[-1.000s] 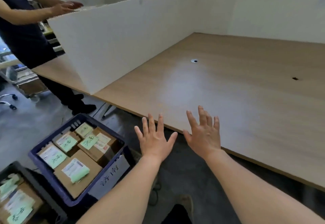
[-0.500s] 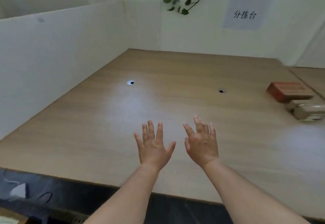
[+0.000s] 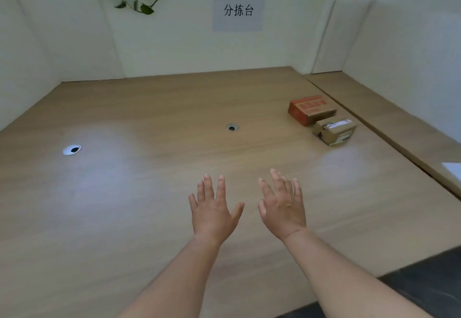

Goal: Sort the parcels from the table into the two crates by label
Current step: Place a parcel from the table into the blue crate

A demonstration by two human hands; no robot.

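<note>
The left hand (image 3: 213,208) and right hand (image 3: 283,208) hold their fingers (image 3: 208,185) spread and empty, while the red parcel (image 3: 310,108) and brown parcel (image 3: 335,130), well beyond the right fingertips, look like 2 light, stiff cartons best gripped across opposite sides.

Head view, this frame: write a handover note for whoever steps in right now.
Left hand: open, fingers spread, holding nothing, over the table.
Right hand: open and empty, just beside it.
Parcels: two at the table's far right, a red parcel and, nearer, a brown cardboard parcel close beside it. Neither is touched.
Crates: not in this view.
Done: cannot tell from here.
Left: read both labels, then carry each parcel to its matching crate.
</note>
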